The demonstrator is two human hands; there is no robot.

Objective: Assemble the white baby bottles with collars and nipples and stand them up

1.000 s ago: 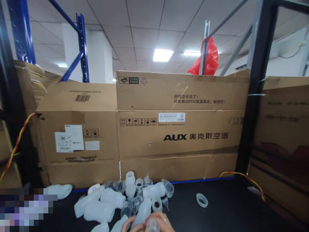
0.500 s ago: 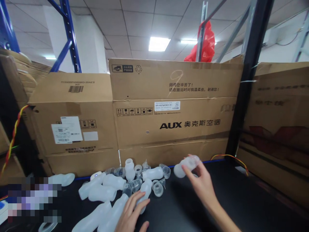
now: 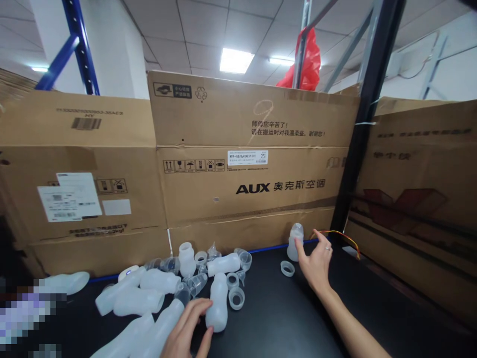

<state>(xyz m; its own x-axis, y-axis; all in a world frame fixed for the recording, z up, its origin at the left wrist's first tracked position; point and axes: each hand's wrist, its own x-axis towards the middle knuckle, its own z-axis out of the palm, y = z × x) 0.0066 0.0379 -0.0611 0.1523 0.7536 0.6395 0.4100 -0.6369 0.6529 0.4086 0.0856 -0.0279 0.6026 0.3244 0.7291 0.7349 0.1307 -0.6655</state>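
Note:
My left hand has its fingers on the side of a frosted white baby bottle and its thumb at the base; the bottle lies with its neck away from me. At the back right another baby bottle stands upright with a clear cap over its top. My right hand is just right of it, thumb and fingers spread, the thumb at the bottle's side. A translucent collar ring lies in front of that bottle.
More bottles lie heaped at the left, one small bottle upright among them. Clear caps, rings and teats lie around. A cardboard wall closes the black table's back; a black post stands right.
My right hand has set the capped bottle down upright at the back and let go. The bottle at my left hand has turned straighter, its base toward me. The view has shifted slightly.

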